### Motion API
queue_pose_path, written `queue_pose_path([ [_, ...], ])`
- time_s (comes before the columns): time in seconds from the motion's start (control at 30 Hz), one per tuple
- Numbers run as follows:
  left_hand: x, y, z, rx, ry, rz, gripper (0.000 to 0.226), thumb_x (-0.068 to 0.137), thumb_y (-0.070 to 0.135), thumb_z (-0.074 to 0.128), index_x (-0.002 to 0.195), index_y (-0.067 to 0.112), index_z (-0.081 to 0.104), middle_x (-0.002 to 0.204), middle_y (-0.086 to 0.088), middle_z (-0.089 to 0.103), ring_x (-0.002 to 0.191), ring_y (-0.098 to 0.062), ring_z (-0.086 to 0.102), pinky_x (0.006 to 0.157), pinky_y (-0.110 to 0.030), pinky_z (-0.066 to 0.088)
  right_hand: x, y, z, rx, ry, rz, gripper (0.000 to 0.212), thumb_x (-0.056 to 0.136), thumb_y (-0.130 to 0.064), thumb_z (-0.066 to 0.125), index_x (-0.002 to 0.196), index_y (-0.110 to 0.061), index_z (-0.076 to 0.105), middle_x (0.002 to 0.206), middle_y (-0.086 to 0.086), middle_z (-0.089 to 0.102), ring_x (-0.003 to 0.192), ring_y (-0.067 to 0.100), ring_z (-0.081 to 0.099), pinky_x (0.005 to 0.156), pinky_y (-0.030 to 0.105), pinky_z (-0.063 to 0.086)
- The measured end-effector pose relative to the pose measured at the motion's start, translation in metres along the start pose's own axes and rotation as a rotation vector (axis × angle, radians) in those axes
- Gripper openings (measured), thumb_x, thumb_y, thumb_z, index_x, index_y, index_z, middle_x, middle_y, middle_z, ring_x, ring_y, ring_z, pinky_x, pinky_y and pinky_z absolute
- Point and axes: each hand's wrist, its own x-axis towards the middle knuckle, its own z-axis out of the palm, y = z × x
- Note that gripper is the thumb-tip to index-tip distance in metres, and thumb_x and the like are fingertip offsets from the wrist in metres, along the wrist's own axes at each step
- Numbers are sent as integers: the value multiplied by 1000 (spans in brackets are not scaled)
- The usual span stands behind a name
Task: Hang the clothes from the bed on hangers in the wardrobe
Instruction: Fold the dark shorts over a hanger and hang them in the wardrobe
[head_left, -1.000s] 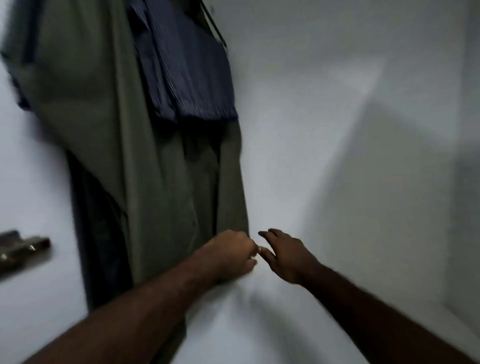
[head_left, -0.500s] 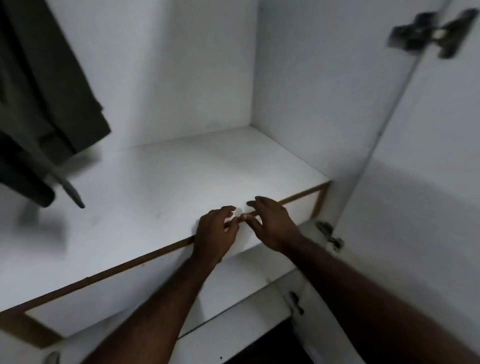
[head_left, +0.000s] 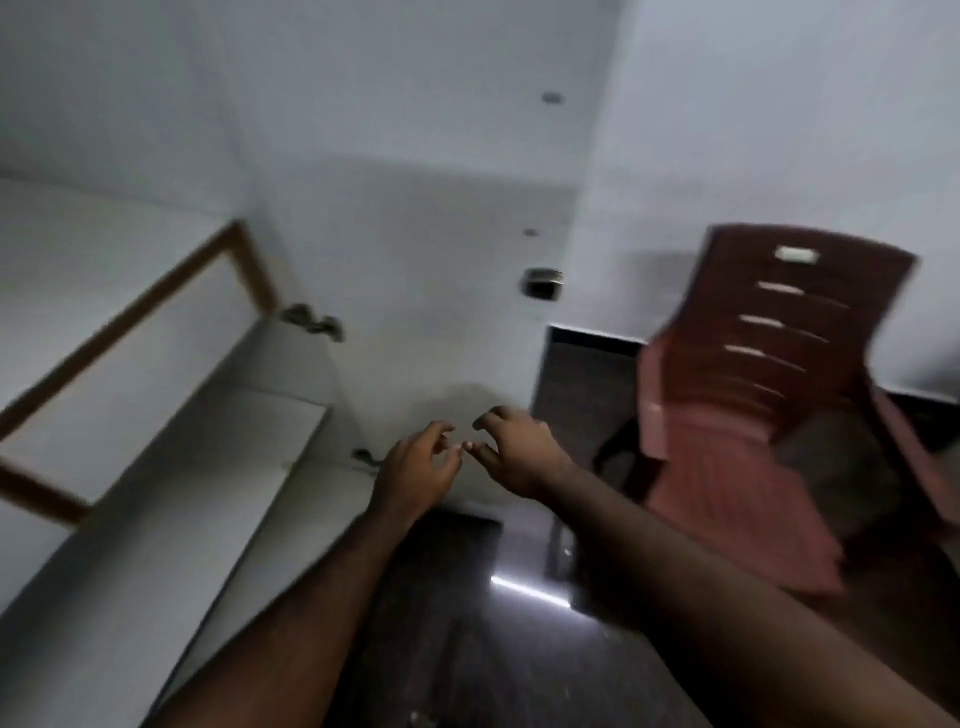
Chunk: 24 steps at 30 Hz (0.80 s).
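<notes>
At the far left the open wardrobe (head_left: 78, 519) is seen, blurred by camera motion. Its white shelf (head_left: 104, 249) is trimmed along the front by a brown edge strip (head_left: 130, 332) that runs diagonally and turns a corner near a metal hinge (head_left: 311, 322). A lower white ledge (head_left: 218, 467) is seen beneath it.

The wardrobe door (head_left: 441, 260) is swung open in the middle, its free edge upright beside a small metal latch (head_left: 543, 283).

In front of the door's lower part both hands are held out in the air. The left hand (head_left: 418, 470) and the right hand (head_left: 522, 449) are loosely curled and nothing is gripped by either. Their fingertips are close together; whether they touch cannot be told.

Dark glossy floor (head_left: 441, 649) lies open below the arms, crossed by a bright strip of reflected light (head_left: 530, 592).

To the right a red plastic chair (head_left: 753, 389) is set near the white wall (head_left: 779, 104), just beyond the door's edge.
</notes>
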Motion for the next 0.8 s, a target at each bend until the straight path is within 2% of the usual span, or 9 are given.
queue_pose_path([
  [0.1, -5, 66, 83, -9, -205, 141, 48, 80, 42, 53, 118, 16, 66, 97, -5, 72, 95, -25, 67, 83, -35, 53, -84, 93, -8, 48, 46, 278, 46, 96, -51, 47, 127, -19, 54, 131, 7, 53, 123, 28, 48, 98, 42, 39],
  [0.2, -19, 135, 157, -5, -363, 265, 47, 80, 42, 53, 118, 17, 64, 100, -4, 72, 93, -22, 68, 84, -34, 53, -176, 171, -11, 125, 93, 519, 42, 96, -48, 49, 126, -19, 55, 127, 7, 53, 120, 28, 48, 96, 40, 39],
  [0.37, -72, 254, 283, 1, -601, 472, 46, 81, 37, 56, 119, 14, 63, 105, -5, 71, 97, -21, 67, 86, -29, 50, -335, 275, -6, 237, 224, 880, 40, 93, -47, 53, 120, -18, 58, 124, 8, 56, 120, 29, 50, 96, 44, 44],
  [0.5, -132, 332, 368, 17, -765, 646, 43, 84, 34, 61, 121, 12, 61, 114, -8, 68, 106, -24, 63, 92, -32, 48, -440, 324, -7, 347, 349, 1096, 42, 93, -50, 53, 120, -18, 58, 128, 8, 54, 124, 28, 49, 100, 46, 42],
  [0.6, -182, 392, 424, 32, -875, 749, 42, 89, 29, 65, 128, 15, 57, 121, -6, 65, 113, -21, 60, 96, -30, 45, -518, 353, -9, 416, 491, 1249, 44, 93, -50, 52, 124, -20, 58, 133, 5, 52, 126, 25, 47, 103, 46, 40],
  [0.8, -254, 481, 509, -12, -1028, 912, 47, 89, 26, 67, 133, 13, 54, 122, -8, 63, 116, -20, 58, 97, -31, 45, -621, 397, -12, 492, 702, 1466, 41, 92, -50, 54, 122, -23, 59, 131, 4, 54, 123, 23, 49, 102, 43, 43],
])
